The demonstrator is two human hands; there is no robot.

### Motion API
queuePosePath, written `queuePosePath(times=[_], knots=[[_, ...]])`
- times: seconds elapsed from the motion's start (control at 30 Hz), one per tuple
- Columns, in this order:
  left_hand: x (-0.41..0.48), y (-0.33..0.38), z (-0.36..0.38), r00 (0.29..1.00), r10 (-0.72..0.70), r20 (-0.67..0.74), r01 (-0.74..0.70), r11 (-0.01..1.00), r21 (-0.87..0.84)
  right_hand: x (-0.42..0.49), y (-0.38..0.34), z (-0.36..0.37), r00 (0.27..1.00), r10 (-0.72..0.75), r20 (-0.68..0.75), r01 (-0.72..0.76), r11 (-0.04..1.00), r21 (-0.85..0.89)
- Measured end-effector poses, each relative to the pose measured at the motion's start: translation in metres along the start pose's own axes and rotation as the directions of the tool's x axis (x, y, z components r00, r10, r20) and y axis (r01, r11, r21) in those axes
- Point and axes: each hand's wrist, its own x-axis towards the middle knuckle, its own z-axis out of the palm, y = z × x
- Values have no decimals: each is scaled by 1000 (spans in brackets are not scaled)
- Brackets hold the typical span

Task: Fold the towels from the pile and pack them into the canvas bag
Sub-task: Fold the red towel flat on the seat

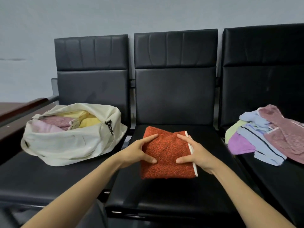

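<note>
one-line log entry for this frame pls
phase: folded, not packed | left hand: grips red towel, left edge | right hand: grips right edge | canvas bag: open, holds towels | pile: remains

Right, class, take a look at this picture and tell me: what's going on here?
A person is packing towels. The left hand and right hand grip a folded orange towel by its sides at the middle seat. The canvas bag lies open on the left seat, with folded pink towels and yellow towels already inside. A pile of unfolded towels waits on the right seat.
</note>
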Motion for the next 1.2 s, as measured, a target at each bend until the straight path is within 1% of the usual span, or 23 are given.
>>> queuePosePath(times=[0.07,0.13,0.2,0.23,0.33,0.43,0.47,0.57,0.63,0.67,0.7,0.73,0.77,0.8,0.83,0.87,0.9,0.93,0.97,1.03,1.07,1.13,1.2], knots=[[-2,-6,0,998,-17,-65,21,998,66,2,-6,9,999,0,-37,-7,982,-188],[0,-15,-2,988,-14,-151,45,978,205,5,-9,19,994,-27,-106,-16,924,-383],[0,-23,-6,969,38,-245,69,907,416,10,-11,32,982,-99,-162,-9,827,-563],[-1,-26,-9,954,81,-290,76,866,494,12,-13,38,973,-149,-178,7,785,-619],[-6,-34,-20,882,263,-392,32,795,606,19,-20,53,954,-233,-186,44,727,-686],[-14,-38,-38,822,415,-389,-59,742,668,30,-27,68,930,-306,-203,46,645,-762],[-16,-40,-47,798,451,-400,-67,726,685,38,-30,74,916,-344,-207,53,614,-787],[-21,-46,-78,720,506,-475,-24,702,712,64,-45,92,860,-462,-216,44,489,-871],[-24,-52,-104,675,555,-486,-64,700,711,86,-59,102,826,-530,-194,69,436,-897],[-26,-53,-119,667,568,-483,-104,712,694,96,-69,107,821,-540,-186,106,465,-879],[-29,-51,-134,681,549,-485,-134,744,655,108,-77,112,840,-511,-184,147,541,-828],[-33,-47,-148,708,491,-507,-138,800,583,121,-85,116,874,-455,-171,180,630,-756],[-37,-43,-163,741,395,-543,-118,872,474,135,-93,121,910,-388,-148,193,710,-677],[-38,-40,-178,756,297,-584,-110,936,335,150,-100,127,936,-329,-127,196,785,-588],[-38,-38,-193,754,213,-621,-125,975,183,165,-106,133,955,-271,-117,187,862,-471],[-36,-39,-207,743,153,-651,-148,987,63,180,-111,141,967,-228,-115,180,927,-330],[-33,-39,-221,732,124,-670,-175,985,-10,197,-116,150,974,-193,-116,168,966,-198],[-30,-41,-234,719,109,-686,-193,980,-46,215,-120,161,978,-177,-111,165,980,-107],[-26,-45,-249,701,102,-706,-195,979,-52,234,-124,172,981,-167,-101,160,984,-75],[-21,-57,-281,643,54,-764,-138,989,-46,271,-137,199,991,-118,-58,112,988,-102],[-19,-66,-300,623,14,-782,-82,995,-48,287,-143,212,998,-59,-23,56,993,-106],[-19,-77,-332,614,-88,-784,78,996,-51,310,-154,240,992,99,77,-93,992,-84],[-19,-83,-355,604,-179,-777,263,965,-18,326,-157,264,952,257,165,-245,965,-93]])
